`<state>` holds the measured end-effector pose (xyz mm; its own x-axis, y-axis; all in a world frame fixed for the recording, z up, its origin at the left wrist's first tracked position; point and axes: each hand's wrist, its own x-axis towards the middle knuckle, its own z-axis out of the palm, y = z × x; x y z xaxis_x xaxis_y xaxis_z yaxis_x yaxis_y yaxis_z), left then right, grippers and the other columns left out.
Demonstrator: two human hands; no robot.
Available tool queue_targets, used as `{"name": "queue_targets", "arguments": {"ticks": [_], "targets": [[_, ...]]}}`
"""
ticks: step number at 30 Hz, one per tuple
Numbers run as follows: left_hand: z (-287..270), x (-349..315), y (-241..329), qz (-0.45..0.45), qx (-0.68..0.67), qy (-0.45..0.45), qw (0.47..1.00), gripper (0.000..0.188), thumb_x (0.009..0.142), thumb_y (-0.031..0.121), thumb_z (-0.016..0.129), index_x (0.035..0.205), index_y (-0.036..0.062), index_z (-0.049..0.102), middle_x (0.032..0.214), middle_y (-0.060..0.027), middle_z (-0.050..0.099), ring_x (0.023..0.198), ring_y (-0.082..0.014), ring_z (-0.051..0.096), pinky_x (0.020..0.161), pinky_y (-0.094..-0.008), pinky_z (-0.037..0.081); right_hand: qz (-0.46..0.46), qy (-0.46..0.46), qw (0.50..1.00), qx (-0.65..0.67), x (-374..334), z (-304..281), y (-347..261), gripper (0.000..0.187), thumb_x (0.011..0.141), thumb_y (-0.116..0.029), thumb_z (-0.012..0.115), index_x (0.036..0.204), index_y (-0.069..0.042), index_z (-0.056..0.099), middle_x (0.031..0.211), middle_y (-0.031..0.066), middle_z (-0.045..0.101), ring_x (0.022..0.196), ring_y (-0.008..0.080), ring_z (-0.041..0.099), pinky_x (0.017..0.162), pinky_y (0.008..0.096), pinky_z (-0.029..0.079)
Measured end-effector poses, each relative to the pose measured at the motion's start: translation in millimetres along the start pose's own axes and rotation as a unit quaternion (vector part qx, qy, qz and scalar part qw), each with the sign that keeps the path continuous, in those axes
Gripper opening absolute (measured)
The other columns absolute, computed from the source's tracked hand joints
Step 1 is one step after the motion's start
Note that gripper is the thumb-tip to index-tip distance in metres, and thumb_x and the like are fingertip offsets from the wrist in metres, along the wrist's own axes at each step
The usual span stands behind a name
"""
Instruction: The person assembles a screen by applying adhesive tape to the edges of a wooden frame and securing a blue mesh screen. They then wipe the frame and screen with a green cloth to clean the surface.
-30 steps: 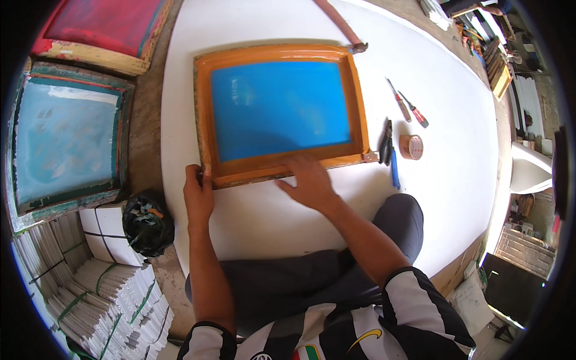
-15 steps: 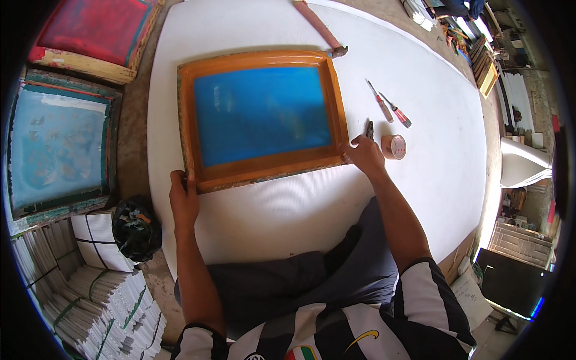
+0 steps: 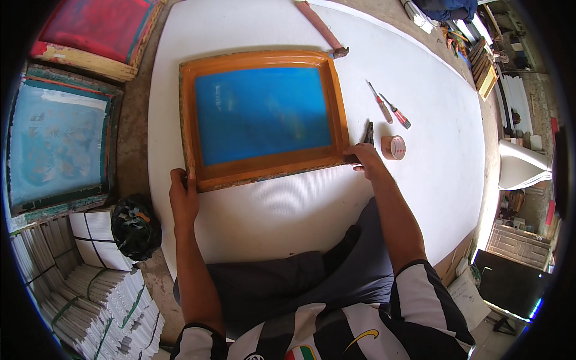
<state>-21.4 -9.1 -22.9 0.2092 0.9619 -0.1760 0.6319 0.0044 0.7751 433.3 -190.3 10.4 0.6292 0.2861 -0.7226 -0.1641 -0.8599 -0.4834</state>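
A screen printing frame with an orange-brown border and a blue mesh lies on the white sheet in front of me, slightly askew. My left hand grips its near left corner, thumb along the side and fingers closed round the edge. At the near right corner my right hand is closed on the frame too, its fingertips partly hidden. Just beyond that hand lie dark-jawed pliers. Beside them stands a roll of tape. Farther off are two screwdrivers with red handles.
A hammer lies past the frame's far right corner. On the left are a light blue screen, a red screen, a black plastic bag and strapped white stacks. The white sheet extends right.
My right hand has shifted from an open-fingered pose near the corner to a closed grip on it. The frame has barely moved; my left hand stays on its corner.
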Motion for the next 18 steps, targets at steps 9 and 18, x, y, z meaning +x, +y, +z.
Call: {"name": "queue_targets", "arguments": {"ticks": [9, 18], "targets": [[1.4, 0.0, 2.5, -0.005, -0.006, 0.002, 1.0, 0.026, 0.107, 0.025, 0.057, 0.115, 0.0008, 0.053, 0.087, -0.0154, 0.062, 0.077, -0.0255, 0.06, 0.072, -0.0402, 0.05, 0.033, -0.061, 0.986, 0.149, 27.4, -8.9, 27.1, 0.014, 0.082, -0.009, 0.072, 0.095, -0.003, 0.069, 0.092, 0.0112, 0.067, 0.076, 0.022, 0.066, 0.057, 0.0321, 0.05], [2.9, -0.5, 3.3, -0.003, 0.003, 0.01, 1.0, 0.026, 0.107, 0.025, 0.057, 0.117, 0.0012, 0.053, 0.087, -0.0154, 0.063, 0.076, -0.0265, 0.061, 0.072, -0.0404, 0.05, 0.024, -0.056, 0.98, 0.192, 40.8, -5.5, 39.4, 0.011, 0.082, -0.01, 0.068, 0.092, -0.004, 0.067, 0.085, 0.0131, 0.066, 0.07, 0.0245, 0.066, 0.053, 0.0332, 0.048]]}}
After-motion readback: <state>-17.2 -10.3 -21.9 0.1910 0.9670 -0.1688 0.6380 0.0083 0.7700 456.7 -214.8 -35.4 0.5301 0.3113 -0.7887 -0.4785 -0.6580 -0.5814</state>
